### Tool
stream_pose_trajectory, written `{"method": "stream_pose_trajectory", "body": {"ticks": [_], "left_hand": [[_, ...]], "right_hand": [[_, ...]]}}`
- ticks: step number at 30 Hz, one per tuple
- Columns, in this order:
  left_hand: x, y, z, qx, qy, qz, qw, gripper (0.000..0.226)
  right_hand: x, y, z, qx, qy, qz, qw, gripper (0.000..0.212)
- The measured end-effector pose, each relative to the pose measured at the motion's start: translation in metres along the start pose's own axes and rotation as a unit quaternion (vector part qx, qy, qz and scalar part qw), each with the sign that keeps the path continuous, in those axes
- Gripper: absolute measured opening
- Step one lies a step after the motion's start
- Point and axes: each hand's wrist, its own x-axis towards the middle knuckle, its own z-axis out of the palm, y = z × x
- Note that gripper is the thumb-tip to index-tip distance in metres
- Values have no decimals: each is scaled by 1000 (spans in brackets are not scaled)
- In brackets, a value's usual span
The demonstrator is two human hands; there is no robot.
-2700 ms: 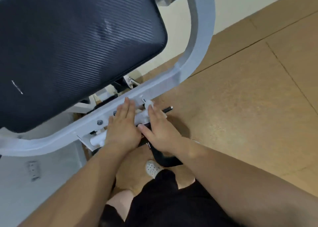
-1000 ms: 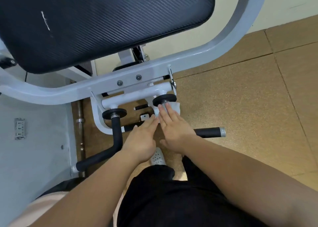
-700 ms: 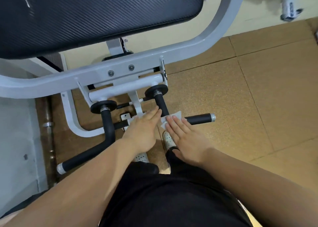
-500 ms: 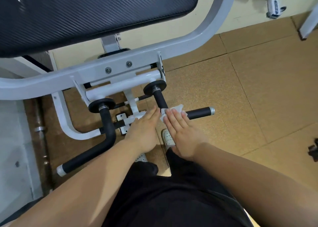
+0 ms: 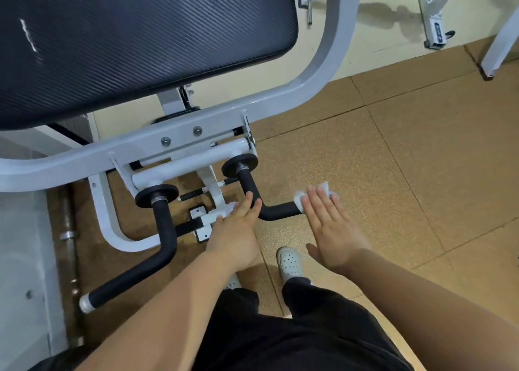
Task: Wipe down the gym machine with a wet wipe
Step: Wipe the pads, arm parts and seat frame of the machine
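The gym machine has a black ribbed pad [image 5: 134,39] in a white tubular frame [image 5: 317,84], with two bent black foam handles below. My right hand [image 5: 330,227] lies flat, fingers together, pressing a crumpled white wet wipe [image 5: 300,198] onto the outer end of the right handle [image 5: 276,210], whose tip is hidden under the hand. My left hand [image 5: 236,230] rests flat with its fingertips on the bend of that same handle, over a white bracket [image 5: 203,220]. The left handle [image 5: 163,247] is untouched.
A steel bar [image 5: 68,235] lies on the brown floor tiles at the left by a pale wall. Another white machine's leg [image 5: 502,30] and bracket [image 5: 434,16] stand at the top right. My white shoes [image 5: 289,261] and black trousers are directly below the hands.
My right hand has slid the wipe outward along the right handle, from near the bend to its far end. My left hand stayed at the bend. The camera view shifted slightly.
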Motion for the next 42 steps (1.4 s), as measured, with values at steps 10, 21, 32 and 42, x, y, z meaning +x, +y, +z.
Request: {"method": "stream_pose_trajectory", "body": {"ticks": [10, 21, 32, 42], "left_hand": [[4, 18, -10, -35, 1, -53, 998, 78], [1, 7, -4, -126, 39, -24, 991, 84], [-12, -36, 17, -251, 126, -67, 957, 72], [-3, -29, 0, -221, 146, -48, 963, 71]], "right_hand": [[20, -45, -7, 47, -48, -119, 991, 100], [-3, 55, 0, -38, -12, -97, 994, 107], [61, -61, -15, -56, -31, -166, 984, 96], [125, -72, -35, -13, -47, -186, 981, 93]]}}
